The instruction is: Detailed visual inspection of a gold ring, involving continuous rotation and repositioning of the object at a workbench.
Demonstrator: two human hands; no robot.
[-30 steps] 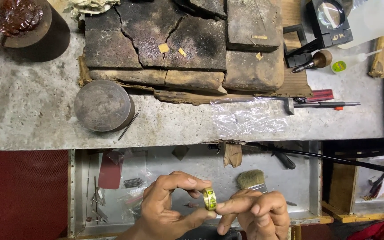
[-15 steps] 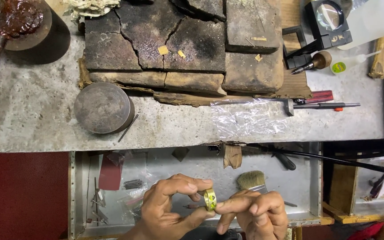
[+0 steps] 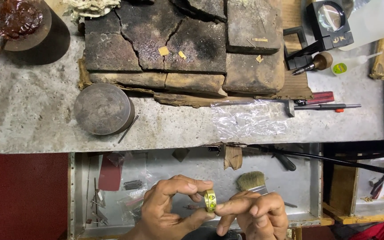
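Note:
A wide gold ring (image 3: 210, 200) with a green mark on its band is held upright over an open metal drawer (image 3: 78, 191). My left hand (image 3: 167, 209) pinches it between forefinger on top and thumb below. My right hand (image 3: 254, 212) touches the ring's right side with a fingertip, the other fingers curled. A small brush (image 3: 251, 180) lies in the drawer just behind my right hand.
The grey bench top (image 3: 36, 115) carries cracked charred blocks (image 3: 156, 40) with small gold pieces (image 3: 163, 50), a round steel block (image 3: 104, 109), a clear plastic bag (image 3: 250, 120), a scriber (image 3: 323, 106), a magnifier (image 3: 330, 20) and a pitch-topped stand (image 3: 16, 20). A black hose (image 3: 334, 160) crosses the drawer's right.
Both hands stay on the ring almost unmoved; the ring has turned slightly between the fingers. A person's arm seen at the lower right edge has left the view.

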